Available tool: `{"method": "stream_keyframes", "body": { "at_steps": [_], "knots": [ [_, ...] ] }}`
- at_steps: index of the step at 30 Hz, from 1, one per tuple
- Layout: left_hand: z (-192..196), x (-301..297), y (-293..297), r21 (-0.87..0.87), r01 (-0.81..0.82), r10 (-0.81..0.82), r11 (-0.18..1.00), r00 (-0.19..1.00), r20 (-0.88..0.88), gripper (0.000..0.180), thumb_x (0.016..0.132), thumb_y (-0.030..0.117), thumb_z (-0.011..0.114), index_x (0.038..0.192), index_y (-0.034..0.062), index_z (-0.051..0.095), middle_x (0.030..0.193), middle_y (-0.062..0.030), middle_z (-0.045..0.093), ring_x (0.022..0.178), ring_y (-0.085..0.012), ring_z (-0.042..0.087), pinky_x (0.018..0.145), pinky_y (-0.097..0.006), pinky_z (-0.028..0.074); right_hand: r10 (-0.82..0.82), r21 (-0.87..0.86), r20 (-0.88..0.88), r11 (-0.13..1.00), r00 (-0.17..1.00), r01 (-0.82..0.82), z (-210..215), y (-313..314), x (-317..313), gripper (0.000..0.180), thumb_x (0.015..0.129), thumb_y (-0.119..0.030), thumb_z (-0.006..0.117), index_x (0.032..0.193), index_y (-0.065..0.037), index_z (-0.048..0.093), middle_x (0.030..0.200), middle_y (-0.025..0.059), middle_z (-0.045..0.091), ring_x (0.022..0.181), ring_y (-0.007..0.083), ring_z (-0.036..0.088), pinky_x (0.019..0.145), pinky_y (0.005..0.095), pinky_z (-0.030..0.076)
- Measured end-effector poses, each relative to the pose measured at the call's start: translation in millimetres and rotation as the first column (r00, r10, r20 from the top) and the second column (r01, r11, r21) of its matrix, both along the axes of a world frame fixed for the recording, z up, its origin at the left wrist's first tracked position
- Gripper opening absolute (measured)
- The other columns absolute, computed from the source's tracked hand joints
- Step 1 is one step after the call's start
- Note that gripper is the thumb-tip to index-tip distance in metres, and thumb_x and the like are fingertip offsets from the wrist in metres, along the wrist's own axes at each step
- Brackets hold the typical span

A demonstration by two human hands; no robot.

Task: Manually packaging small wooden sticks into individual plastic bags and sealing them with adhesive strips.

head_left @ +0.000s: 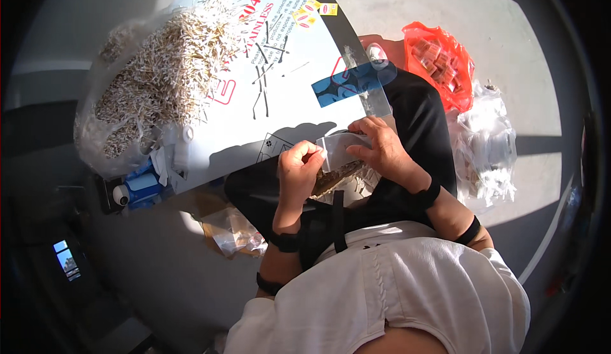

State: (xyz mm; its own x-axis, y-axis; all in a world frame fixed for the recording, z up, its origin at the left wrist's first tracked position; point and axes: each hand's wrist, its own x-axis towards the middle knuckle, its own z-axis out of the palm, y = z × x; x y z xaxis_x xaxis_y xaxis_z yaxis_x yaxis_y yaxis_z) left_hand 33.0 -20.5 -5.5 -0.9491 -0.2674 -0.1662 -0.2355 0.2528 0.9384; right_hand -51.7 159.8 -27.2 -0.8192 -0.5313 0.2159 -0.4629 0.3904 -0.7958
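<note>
Both hands are held together over my lap, at the near edge of the table. My left hand pinches the left edge of a small clear plastic bag between thumb and fingertips. At the bag's other side, my right hand has its thumb and curled fingers on it. Something dark and thin shows by the right fingertips, too small to name. Below the hands lies an open container with brown and pale contents, partly hidden by my hands.
On the table, a large clear bag spills a heap of short pale sticks. Dark thin strips and yellow packets lie nearby. At right on the floor sit a red bag of packets and a clear bag.
</note>
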Motion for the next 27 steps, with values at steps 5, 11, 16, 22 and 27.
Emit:
{"method": "stream_keyframes", "body": {
  "at_steps": [5, 11, 16, 22, 27],
  "knots": [
    [-7.8, -8.9, 19.8, 0.047, -0.044, 0.047, 0.998, 0.997, -0.06, 0.01, 0.078, -0.002, 0.061, 0.07, -0.0014, 0.055, 0.057, 0.0001, 0.053, 0.056, -0.0033, 0.046, 0.052, -0.022, 0.039, 0.09, -0.248, 0.555, 0.967, 0.827, 0.061, 13.8, 8.2, -3.2, 0.017, 0.084, -0.011, 0.069, 0.092, 0.002, 0.062, 0.077, 0.0033, 0.06, 0.071, 0.0082, 0.055, 0.065, 0.023, 0.045],
    [-15.5, -20.8, 40.0, -0.1, 0.044, -0.053, 0.994, 0.995, -0.087, 0.008, 0.073, -0.002, 0.06, 0.071, -0.0022, 0.052, 0.055, -0.0113, 0.054, 0.05, -0.0142, 0.049, 0.05, -0.03, 0.041, 0.206, -0.332, 0.774, 0.937, 0.598, 0.107, 1.0, 11.7, -2.6, 0.011, 0.085, -0.008, 0.065, 0.084, 0.003, 0.065, 0.07, 0.0022, 0.062, 0.067, 0.0059, 0.056, 0.062, 0.0223, 0.045],
    [-16.1, -27.4, 45.1, -0.2, 0.111, -0.124, 0.974, 0.991, -0.052, 0.01, 0.07, -0.002, 0.06, 0.071, -0.0013, 0.05, 0.058, -0.0164, 0.055, 0.051, -0.026, 0.055, 0.051, -0.036, 0.043, 0.237, -0.355, 0.787, 0.929, 0.569, 0.105, 0.8, 20.2, -9.8, 0.011, 0.082, -0.007, 0.064, 0.081, 0.004, 0.066, 0.067, 0.0036, 0.063, 0.064, 0.0072, 0.056, 0.061, 0.0226, 0.046],
    [-16.6, -38.2, 49.0, -0.099, 0.201, -0.202, 0.975, 0.979, -0.005, 0.007, 0.07, -0.002, 0.061, 0.072, -0.0018, 0.054, 0.06, -0.0136, 0.057, 0.053, -0.0213, 0.055, 0.053, -0.034, 0.044, 0.248, -0.401, 0.809, 0.896, 0.533, 0.19, -8.6, 26.1, -15.7, 0.008, 0.08, -0.005, 0.063, 0.078, 0.003, 0.066, 0.064, 0.0011, 0.06, 0.058, 0.0061, 0.052, 0.054, 0.0209, 0.041],
    [-16.6, -46.4, 49.6, 0.325, 0.107, -0.146, 0.939, 0.985, 0.097, 0.007, 0.072, -0.001, 0.061, 0.069, -0.0018, 0.056, 0.059, 0.0013, 0.052, 0.058, -0.0058, 0.045, 0.053, -0.023, 0.037, 0.231, -0.413, 0.817, 0.874, 0.528, 0.256, -10.3, 26.5, -20.5, 0.007, 0.074, -0.004, 0.062, 0.072, 0.002, 0.064, 0.06, -0.0014, 0.055, 0.055, 0.0046, 0.048, 0.051, 0.0211, 0.037]
  ]
}}
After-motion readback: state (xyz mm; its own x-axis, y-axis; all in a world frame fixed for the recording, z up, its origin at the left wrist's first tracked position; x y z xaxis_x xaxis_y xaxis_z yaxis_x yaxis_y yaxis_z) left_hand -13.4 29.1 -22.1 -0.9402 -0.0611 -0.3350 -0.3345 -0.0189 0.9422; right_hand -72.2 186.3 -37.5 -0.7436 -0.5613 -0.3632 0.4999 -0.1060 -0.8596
